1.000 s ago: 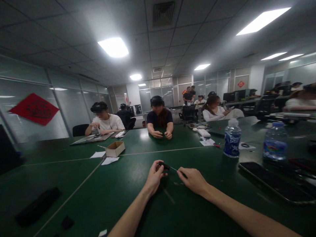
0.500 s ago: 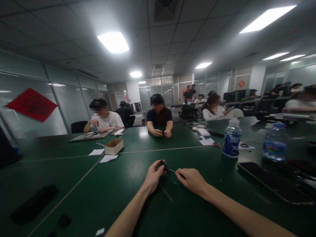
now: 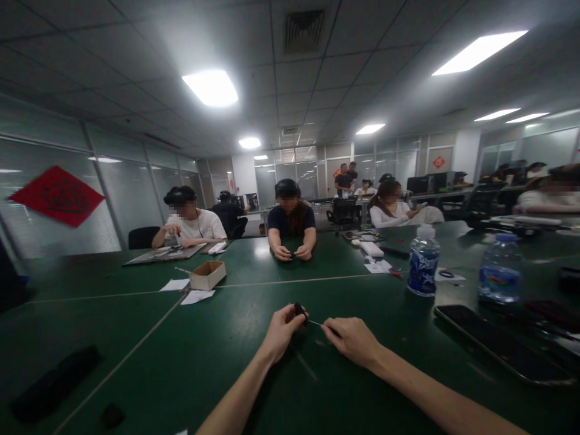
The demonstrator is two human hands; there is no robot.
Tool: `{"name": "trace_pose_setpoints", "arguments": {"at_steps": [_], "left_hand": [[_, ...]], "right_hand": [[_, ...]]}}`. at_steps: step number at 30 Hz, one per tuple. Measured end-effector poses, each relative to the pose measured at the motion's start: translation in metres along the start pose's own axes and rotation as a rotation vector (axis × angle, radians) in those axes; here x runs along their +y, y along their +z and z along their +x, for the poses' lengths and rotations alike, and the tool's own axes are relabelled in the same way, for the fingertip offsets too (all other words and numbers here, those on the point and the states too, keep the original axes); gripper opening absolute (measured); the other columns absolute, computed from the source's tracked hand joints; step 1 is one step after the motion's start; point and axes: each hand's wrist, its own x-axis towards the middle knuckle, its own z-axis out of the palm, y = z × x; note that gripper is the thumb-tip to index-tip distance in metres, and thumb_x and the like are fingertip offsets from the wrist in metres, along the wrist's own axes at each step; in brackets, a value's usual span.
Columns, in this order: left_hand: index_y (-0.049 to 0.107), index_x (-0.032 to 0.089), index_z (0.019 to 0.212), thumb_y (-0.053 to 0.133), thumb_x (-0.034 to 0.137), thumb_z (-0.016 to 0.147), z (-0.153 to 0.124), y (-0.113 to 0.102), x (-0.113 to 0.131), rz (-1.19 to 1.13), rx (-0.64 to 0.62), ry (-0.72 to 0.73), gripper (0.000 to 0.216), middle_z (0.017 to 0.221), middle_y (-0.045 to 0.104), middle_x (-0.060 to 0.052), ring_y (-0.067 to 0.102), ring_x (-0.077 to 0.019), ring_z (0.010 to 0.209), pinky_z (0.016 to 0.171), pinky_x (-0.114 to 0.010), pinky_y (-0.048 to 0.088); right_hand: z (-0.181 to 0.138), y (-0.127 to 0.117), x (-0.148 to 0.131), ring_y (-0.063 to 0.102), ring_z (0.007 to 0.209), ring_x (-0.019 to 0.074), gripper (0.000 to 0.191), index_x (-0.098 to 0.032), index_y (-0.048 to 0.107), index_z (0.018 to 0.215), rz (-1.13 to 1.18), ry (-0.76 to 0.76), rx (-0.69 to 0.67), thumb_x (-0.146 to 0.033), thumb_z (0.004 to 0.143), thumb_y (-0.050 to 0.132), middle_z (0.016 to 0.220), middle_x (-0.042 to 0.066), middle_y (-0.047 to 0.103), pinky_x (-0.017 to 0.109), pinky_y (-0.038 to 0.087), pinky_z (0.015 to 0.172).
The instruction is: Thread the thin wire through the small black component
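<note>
Over the green table, my left hand pinches a small black part between thumb and fingers; its exact kind is too small to make out. My right hand is closed round what looks like a small screwdriver, its handle hidden in the fingers. The screwdriver's thin metal shaft points left, and its tip reaches the black part's lower right side. Both hands are a short way apart, joined only by the shaft.
A phone and two bottles, one with a blue label, stand to the right. An open small box sits left beside papers. Dark objects lie at the near left. Across the table a person handles something small.
The view has tilted slightly upward, so the scene sits a little lower. My left hand has turned the black part slightly; both hands keep their hold.
</note>
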Motion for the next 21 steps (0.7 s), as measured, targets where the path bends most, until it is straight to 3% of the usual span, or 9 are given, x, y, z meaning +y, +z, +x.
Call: {"name": "trace_pose_setpoints", "arguments": {"at_steps": [21], "left_hand": [[0.061, 0.012, 0.089, 0.07, 0.039, 0.071, 0.001, -0.0008, -0.004, -0.069, -0.047, 0.008, 0.033, 0.088, 0.063, -0.008, 0.059, -0.0185, 0.084, 0.082, -0.031, 0.045]], "right_hand": [[-0.0004, -0.0005, 0.0004, 0.06, 0.065, 0.0145, 0.036, -0.019, 0.062, 0.089, 0.117, -0.005, 0.033, -0.034, 0.095, 0.03, 0.075, 0.003, 0.064, 0.023, 0.041, 0.061]]}}
